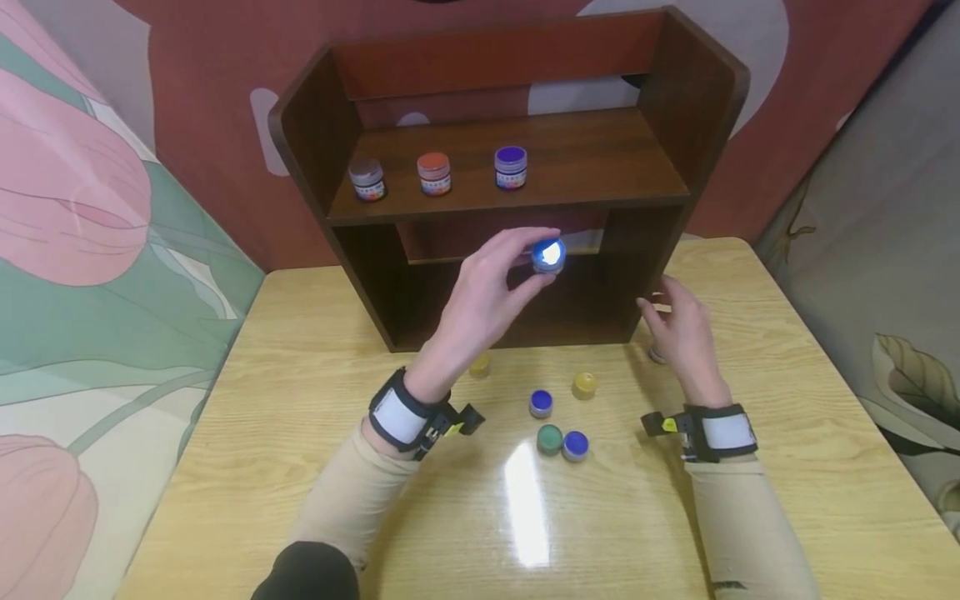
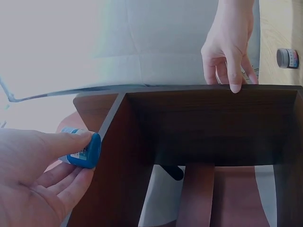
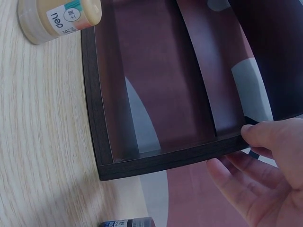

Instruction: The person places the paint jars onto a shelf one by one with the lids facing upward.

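While aloft, left hand (image 1: pixel 489 287) round jar (image 1: pixel 548 257)

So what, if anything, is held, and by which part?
Left hand: blue jar, by its sides, between thumb and fingers. Right hand: shelf's side panel, by its front edge.

Left hand (image 1: pixel 492 277) pinches, raised; right hand (image 1: pixel 684 332) (lower, partly hidden) seems to grip.

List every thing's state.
Left hand, gripping
Light-blue jar, held
Right hand, gripping shelf
Shelf, upright
Gray shelf jar, upright
Orange jar, shelved, upright
Purple jar, shelved, upright
Green jar, upright
Nearer blue jar, upright
Farther blue jar, upright
Right yellow jar, orientation unclear
Left yellow jar, partly hidden
Gray jar by right hand, upright
Left wristband, worn
Right wristband, worn
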The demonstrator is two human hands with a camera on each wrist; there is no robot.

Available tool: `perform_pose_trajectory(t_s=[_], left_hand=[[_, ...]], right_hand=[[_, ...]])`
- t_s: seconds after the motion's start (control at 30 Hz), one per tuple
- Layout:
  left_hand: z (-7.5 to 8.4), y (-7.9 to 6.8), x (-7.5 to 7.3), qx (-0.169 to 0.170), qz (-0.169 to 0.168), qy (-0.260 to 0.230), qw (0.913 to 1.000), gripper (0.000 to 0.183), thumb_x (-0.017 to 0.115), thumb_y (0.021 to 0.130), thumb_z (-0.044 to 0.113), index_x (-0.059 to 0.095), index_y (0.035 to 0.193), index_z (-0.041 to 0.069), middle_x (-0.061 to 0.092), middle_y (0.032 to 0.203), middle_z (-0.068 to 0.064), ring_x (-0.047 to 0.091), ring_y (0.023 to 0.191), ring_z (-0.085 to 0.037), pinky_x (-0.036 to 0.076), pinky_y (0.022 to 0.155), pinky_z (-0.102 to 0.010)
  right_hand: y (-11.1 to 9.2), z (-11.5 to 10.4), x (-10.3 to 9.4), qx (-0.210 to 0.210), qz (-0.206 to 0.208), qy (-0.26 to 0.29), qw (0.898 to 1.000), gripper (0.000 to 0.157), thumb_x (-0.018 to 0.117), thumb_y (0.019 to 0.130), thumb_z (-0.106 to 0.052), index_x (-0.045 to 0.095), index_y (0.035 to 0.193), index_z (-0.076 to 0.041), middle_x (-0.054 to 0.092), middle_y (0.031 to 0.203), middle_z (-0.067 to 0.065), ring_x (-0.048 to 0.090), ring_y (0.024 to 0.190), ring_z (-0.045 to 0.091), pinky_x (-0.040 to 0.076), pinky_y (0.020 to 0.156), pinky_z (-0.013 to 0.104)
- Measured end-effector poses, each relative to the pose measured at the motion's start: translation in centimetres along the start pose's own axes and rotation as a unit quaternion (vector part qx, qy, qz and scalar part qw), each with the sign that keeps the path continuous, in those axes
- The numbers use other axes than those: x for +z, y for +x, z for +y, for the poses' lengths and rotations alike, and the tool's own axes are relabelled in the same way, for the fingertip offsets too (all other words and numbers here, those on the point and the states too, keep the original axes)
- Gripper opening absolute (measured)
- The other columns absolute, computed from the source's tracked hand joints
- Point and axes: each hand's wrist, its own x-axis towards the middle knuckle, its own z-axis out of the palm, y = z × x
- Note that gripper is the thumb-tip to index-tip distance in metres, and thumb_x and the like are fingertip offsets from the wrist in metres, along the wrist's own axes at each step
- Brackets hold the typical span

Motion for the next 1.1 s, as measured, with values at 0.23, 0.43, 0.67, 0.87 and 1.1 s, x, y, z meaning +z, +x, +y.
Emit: perform_pose_trajectory(t_s=[0.23, 0.43, 0.67, 0.87, 1.1], left_hand=[[0.3, 0.6, 0.2, 0.004, 0.002, 0.003, 1.0000, 0.049, 0.073, 0.090, 0.014, 0.058, 0.137, 0.015, 0.063, 0.135, -0.004, 0.060, 0.125, -0.014, 0.050, 0.104, -0.022], [0.3, 0.9, 0.2, 0.019, 0.012, 0.008, 0.9997, 0.050, 0.073, 0.090, 0.012, 0.057, 0.137, 0.013, 0.062, 0.136, -0.006, 0.061, 0.125, -0.017, 0.052, 0.103, -0.023], [0.4, 1.5, 0.2, 0.042, 0.031, 0.011, 0.9986, 0.051, 0.072, 0.091, 0.011, 0.056, 0.139, 0.012, 0.061, 0.137, -0.007, 0.059, 0.128, -0.016, 0.047, 0.108, -0.020], [0.7, 2.1, 0.4, 0.055, 0.043, 0.010, 0.9975, 0.052, 0.071, 0.091, 0.009, 0.055, 0.140, 0.010, 0.060, 0.139, -0.009, 0.058, 0.131, -0.018, 0.046, 0.109, -0.021], [0.8, 2.5, 0.7, 0.053, 0.054, 0.014, 0.9971, 0.048, 0.068, 0.094, 0.011, 0.055, 0.140, 0.009, 0.059, 0.139, -0.010, 0.058, 0.131, -0.020, 0.045, 0.110, -0.021]], right_hand=[[0.0, 0.0, 0.0, 0.003, 0.001, 0.002, 1.000, 0.037, 0.059, 0.098, -0.011, 0.055, 0.132, 0.002, 0.063, 0.124, 0.026, 0.065, 0.111, 0.044, 0.058, 0.086, 0.055], [0.0, 0.0, 0.0, 0.005, 0.000, 0.001, 1.000, 0.036, 0.059, 0.098, -0.011, 0.055, 0.132, 0.002, 0.064, 0.123, 0.025, 0.065, 0.110, 0.043, 0.058, 0.085, 0.055], [0.0, 0.0, 0.0, 0.004, -0.002, 0.000, 1.000, 0.037, 0.059, 0.098, -0.011, 0.054, 0.133, 0.002, 0.063, 0.124, 0.026, 0.065, 0.111, 0.044, 0.059, 0.085, 0.055], [0.0, -0.1, -0.1, -0.003, 0.001, 0.004, 1.000, 0.036, 0.059, 0.099, -0.011, 0.055, 0.132, 0.002, 0.064, 0.121, 0.026, 0.065, 0.109, 0.045, 0.058, 0.085, 0.055], [0.0, -0.1, -0.1, -0.004, 0.000, 0.010, 1.000, 0.035, 0.059, 0.099, -0.011, 0.056, 0.131, 0.002, 0.064, 0.121, 0.026, 0.066, 0.110, 0.045, 0.058, 0.085, 0.055]])
